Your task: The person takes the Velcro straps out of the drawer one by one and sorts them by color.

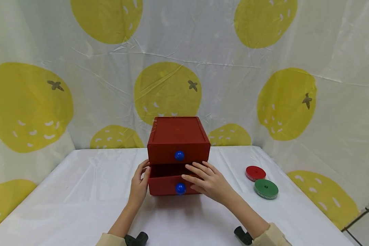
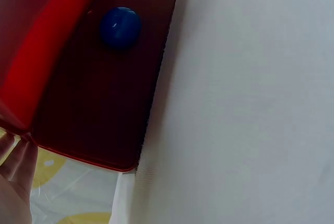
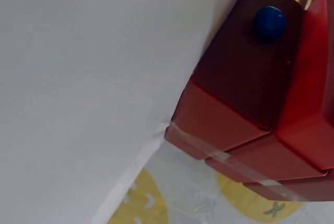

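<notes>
A small red chest of drawers (image 1: 179, 131) stands on the white-covered table. Its lower drawer (image 1: 166, 186) is pulled partway out and has a blue knob (image 1: 180, 188); the upper drawer (image 1: 160, 154) is closed. My left hand (image 1: 139, 186) rests at the chest's left side, thumb near the drawer's front corner. The left wrist view shows the left hand's fingers (image 2: 23, 166) against that side. Over the right part of the open drawer lies my right hand (image 1: 212, 184), its fingers extended across the opening. The drawer's inside is dark and partly covered by that hand.
Right of the chest, a red disc-shaped roll (image 1: 255, 173) lies beside a green one (image 1: 266, 189). A white curtain (image 1: 221, 92) with yellow fruit prints hangs behind the table. Strips of clear tape (image 3: 222, 156) run along the chest's right side.
</notes>
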Demonstrator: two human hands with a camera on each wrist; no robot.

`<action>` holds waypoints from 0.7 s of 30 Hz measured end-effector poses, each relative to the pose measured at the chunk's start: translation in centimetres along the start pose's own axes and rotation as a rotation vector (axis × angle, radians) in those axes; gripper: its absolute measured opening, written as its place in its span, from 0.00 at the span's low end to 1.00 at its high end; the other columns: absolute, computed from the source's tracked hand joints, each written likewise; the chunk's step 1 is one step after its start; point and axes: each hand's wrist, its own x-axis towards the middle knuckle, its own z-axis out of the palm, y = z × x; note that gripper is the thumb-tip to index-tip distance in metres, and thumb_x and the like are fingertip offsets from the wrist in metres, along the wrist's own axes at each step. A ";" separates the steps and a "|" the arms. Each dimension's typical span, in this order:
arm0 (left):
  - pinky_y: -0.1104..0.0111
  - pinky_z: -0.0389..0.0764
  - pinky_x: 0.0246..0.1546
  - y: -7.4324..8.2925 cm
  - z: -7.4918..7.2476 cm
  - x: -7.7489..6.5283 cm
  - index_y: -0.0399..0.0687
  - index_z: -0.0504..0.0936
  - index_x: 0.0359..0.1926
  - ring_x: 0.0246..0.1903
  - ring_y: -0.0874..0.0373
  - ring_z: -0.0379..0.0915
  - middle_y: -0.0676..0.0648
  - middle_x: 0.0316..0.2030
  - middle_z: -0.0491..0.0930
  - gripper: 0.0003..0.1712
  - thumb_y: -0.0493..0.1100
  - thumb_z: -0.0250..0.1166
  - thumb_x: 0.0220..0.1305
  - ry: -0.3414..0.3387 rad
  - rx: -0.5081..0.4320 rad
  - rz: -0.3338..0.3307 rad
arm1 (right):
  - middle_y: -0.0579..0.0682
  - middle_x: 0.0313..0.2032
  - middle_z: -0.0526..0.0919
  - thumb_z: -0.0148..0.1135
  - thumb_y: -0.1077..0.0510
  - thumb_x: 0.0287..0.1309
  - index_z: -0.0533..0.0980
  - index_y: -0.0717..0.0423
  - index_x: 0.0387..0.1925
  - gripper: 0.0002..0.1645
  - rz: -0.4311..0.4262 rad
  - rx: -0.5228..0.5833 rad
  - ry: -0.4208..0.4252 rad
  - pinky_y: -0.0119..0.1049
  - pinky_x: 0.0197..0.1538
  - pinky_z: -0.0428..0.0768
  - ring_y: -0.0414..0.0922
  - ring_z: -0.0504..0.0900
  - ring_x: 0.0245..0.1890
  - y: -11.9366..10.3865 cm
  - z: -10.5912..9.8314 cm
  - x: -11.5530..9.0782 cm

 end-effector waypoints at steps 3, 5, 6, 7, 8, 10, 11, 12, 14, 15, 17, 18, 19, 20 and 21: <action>0.77 0.73 0.43 1.0 -0.1 -0.2 0.52 0.68 0.59 0.46 0.71 0.66 0.49 0.55 0.73 0.19 0.43 0.49 0.68 -0.005 -0.010 -0.012 | 0.48 0.59 0.72 0.47 0.43 0.63 0.71 0.41 0.57 0.23 0.009 -0.009 -0.005 0.45 0.59 0.69 0.47 0.70 0.59 0.1 0.2 0.1; 0.77 0.73 0.43 1.8 -0.2 -0.4 0.49 0.68 0.59 0.46 0.71 0.65 0.47 0.55 0.72 0.19 0.42 0.48 0.69 -0.010 -0.005 -0.015 | 0.48 0.59 0.72 0.49 0.43 0.62 0.71 0.41 0.57 0.23 0.014 -0.018 -0.002 0.46 0.59 0.68 0.48 0.69 0.60 0.2 0.4 0.1; 0.77 0.73 0.43 1.9 -0.2 -0.4 0.49 0.68 0.59 0.46 0.71 0.65 0.47 0.55 0.72 0.19 0.41 0.48 0.68 -0.012 -0.008 -0.024 | 0.49 0.59 0.72 0.49 0.43 0.62 0.71 0.42 0.57 0.23 0.016 -0.022 0.000 0.46 0.59 0.68 0.48 0.69 0.60 0.3 0.5 0.1; 0.77 0.73 0.43 2.0 -0.2 -0.4 0.49 0.68 0.59 0.46 0.70 0.65 0.47 0.55 0.72 0.19 0.41 0.48 0.68 -0.013 -0.013 -0.031 | 0.49 0.59 0.72 0.50 0.43 0.62 0.71 0.42 0.57 0.23 0.019 -0.026 0.001 0.47 0.60 0.68 0.48 0.69 0.60 0.3 0.6 0.1; 0.77 0.73 0.43 1.8 -0.2 -0.4 0.50 0.68 0.59 0.46 0.71 0.65 0.47 0.55 0.72 0.19 0.41 0.48 0.68 -0.014 -0.007 -0.034 | 0.49 0.60 0.71 0.50 0.43 0.62 0.71 0.42 0.58 0.23 0.023 -0.028 -0.001 0.47 0.60 0.67 0.48 0.69 0.60 0.4 0.7 0.1; 0.77 0.73 0.44 1.2 -0.1 -0.2 0.52 0.68 0.59 0.47 0.71 0.65 0.49 0.55 0.72 0.19 0.43 0.48 0.69 -0.014 -0.003 -0.044 | 0.49 0.60 0.71 0.50 0.44 0.62 0.70 0.42 0.58 0.24 0.031 -0.034 -0.003 0.47 0.61 0.66 0.49 0.68 0.61 0.4 0.8 0.2; 0.77 0.73 0.44 0.9 -0.1 -0.1 0.54 0.68 0.59 0.47 0.70 0.65 0.50 0.55 0.72 0.19 0.43 0.48 0.69 -0.014 -0.003 -0.047 | 0.49 0.60 0.70 0.50 0.44 0.61 0.70 0.41 0.58 0.24 0.035 -0.036 -0.004 0.47 0.61 0.66 0.49 0.68 0.61 0.4 0.9 0.2; 0.77 0.73 0.44 0.5 -0.1 0.0 0.55 0.68 0.59 0.48 0.70 0.65 0.51 0.55 0.72 0.19 0.44 0.48 0.68 -0.013 -0.004 -0.047 | 0.49 0.61 0.70 0.50 0.44 0.62 0.70 0.41 0.58 0.24 0.040 -0.038 -0.006 0.47 0.61 0.65 0.49 0.68 0.61 0.4 1.0 0.2; 0.77 0.73 0.45 0.1 0.0 0.1 0.57 0.68 0.59 0.48 0.70 0.65 0.53 0.55 0.72 0.19 0.46 0.48 0.69 -0.008 0.004 -0.037 | 0.49 0.61 0.70 0.50 0.44 0.62 0.70 0.41 0.58 0.24 0.049 -0.041 -0.013 0.47 0.62 0.64 0.48 0.67 0.61 0.5 1.1 0.3; 0.76 0.73 0.45 0.0 0.0 0.1 0.57 0.68 0.59 0.48 0.69 0.66 0.53 0.55 0.72 0.19 0.46 0.48 0.69 -0.006 0.007 -0.030 | 0.49 0.61 0.70 0.49 0.44 0.62 0.69 0.41 0.58 0.24 0.054 -0.044 -0.017 0.47 0.62 0.64 0.48 0.67 0.61 0.5 1.2 0.3; 0.76 0.73 0.44 -0.2 0.0 0.1 0.57 0.68 0.59 0.48 0.68 0.66 0.53 0.55 0.72 0.18 0.47 0.48 0.69 -0.002 0.007 -0.019 | 0.48 0.61 0.69 0.49 0.44 0.62 0.69 0.40 0.58 0.23 0.063 -0.047 -0.027 0.46 0.63 0.63 0.48 0.67 0.62 0.5 1.3 0.4; 0.76 0.73 0.44 -0.2 0.0 0.1 0.57 0.68 0.59 0.48 0.68 0.66 0.52 0.55 0.72 0.18 0.47 0.47 0.69 0.001 0.007 -0.015 | 0.48 0.61 0.69 0.49 0.44 0.62 0.69 0.40 0.59 0.23 0.066 -0.051 -0.031 0.46 0.63 0.63 0.47 0.67 0.62 0.6 1.4 0.4; 0.76 0.73 0.44 -0.2 0.0 0.1 0.57 0.68 0.59 0.48 0.68 0.66 0.52 0.55 0.72 0.18 0.47 0.47 0.69 0.002 0.006 -0.013 | 0.48 0.61 0.69 0.49 0.44 0.62 0.69 0.39 0.59 0.23 0.068 -0.055 -0.034 0.46 0.63 0.63 0.47 0.67 0.62 0.6 1.4 0.4; 0.76 0.73 0.44 -0.2 0.0 0.1 0.57 0.68 0.59 0.48 0.68 0.66 0.52 0.54 0.72 0.18 0.47 0.47 0.69 0.002 0.005 -0.011 | 0.48 0.61 0.69 0.49 0.44 0.62 0.69 0.39 0.59 0.23 0.071 -0.059 -0.038 0.46 0.63 0.63 0.47 0.67 0.62 0.6 1.5 0.4; 0.76 0.73 0.44 -0.1 0.0 0.1 0.57 0.68 0.59 0.48 0.68 0.66 0.52 0.54 0.72 0.18 0.47 0.47 0.69 0.002 0.001 -0.011 | 0.47 0.61 0.69 0.49 0.44 0.62 0.69 0.39 0.59 0.23 0.071 -0.066 -0.037 0.45 0.63 0.63 0.47 0.67 0.62 0.6 1.5 0.4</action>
